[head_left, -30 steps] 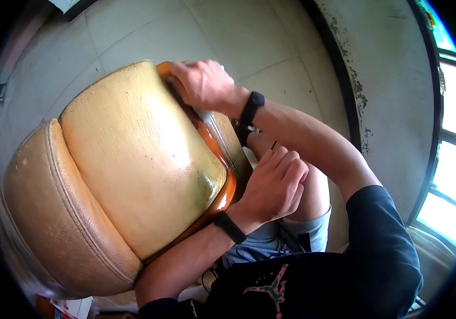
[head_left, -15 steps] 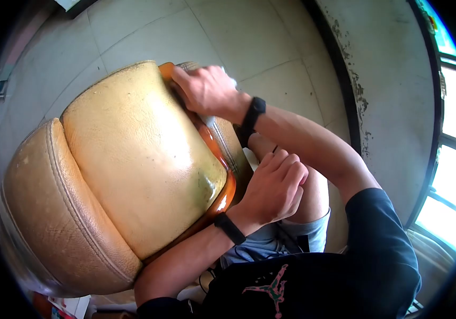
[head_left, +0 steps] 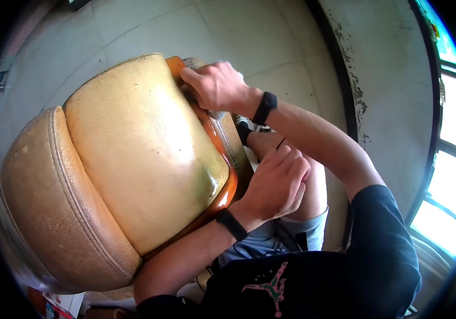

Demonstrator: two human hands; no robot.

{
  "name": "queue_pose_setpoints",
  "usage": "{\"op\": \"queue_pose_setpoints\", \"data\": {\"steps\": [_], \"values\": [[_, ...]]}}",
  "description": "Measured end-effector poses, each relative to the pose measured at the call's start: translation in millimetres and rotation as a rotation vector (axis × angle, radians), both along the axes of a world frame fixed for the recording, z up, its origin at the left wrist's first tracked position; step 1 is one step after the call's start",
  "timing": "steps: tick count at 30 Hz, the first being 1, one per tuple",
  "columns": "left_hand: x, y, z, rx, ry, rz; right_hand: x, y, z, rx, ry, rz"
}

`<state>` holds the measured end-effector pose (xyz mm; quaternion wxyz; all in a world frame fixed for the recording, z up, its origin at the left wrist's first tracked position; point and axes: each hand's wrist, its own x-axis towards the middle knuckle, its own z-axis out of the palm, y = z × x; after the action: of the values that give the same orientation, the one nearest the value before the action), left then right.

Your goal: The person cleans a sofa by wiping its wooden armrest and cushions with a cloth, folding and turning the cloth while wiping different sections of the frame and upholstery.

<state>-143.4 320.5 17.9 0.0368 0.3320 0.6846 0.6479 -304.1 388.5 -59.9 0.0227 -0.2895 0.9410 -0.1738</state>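
Note:
A worn tan leather armchair (head_left: 137,143) with a glossy orange-brown wooden arm (head_left: 227,192) fills the left and middle. My right hand (head_left: 217,87) is closed and presses down on the upper part of that arm. A bit of whitish cloth (head_left: 217,114) shows beneath its fingers; most of it is covered. My left hand (head_left: 275,183) is curled into a fist in front of my knee, beside the lower end of the wooden arm. A thin dark tip (head_left: 280,143) shows just above the fist. What the fist holds, if anything, is hidden.
Stitched leather side padding (head_left: 230,141) runs along the wooden arm. Pale floor tiles (head_left: 254,37) lie beyond the chair. A wall with chipped paint (head_left: 392,106) and a bright window (head_left: 453,181) are on the right. Papers or boxes (head_left: 68,303) lie at the lower left.
My right hand has shifted slightly right and up in view, still on the wooden arm. The chair appears slightly shifted as the view moves. My left fist stays nearly in place.

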Motion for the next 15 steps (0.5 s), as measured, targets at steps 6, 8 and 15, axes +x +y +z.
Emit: {"op": "queue_pose_setpoints", "data": {"steps": [6,8,15], "values": [[4.8,1.7,-10.8,0.01,0.013,0.021,18.7,5.5,-18.4,-0.252,-0.202,-0.147],[7.1,1.6,-13.8,0.022,0.024,0.052,36.1,10.1,-21.1,-0.23,-0.245,-0.13],[-4.5,-1.3,-5.4,0.015,0.006,0.028,2.0,-3.0,0.0,-0.174,-0.133,-0.066]]}}
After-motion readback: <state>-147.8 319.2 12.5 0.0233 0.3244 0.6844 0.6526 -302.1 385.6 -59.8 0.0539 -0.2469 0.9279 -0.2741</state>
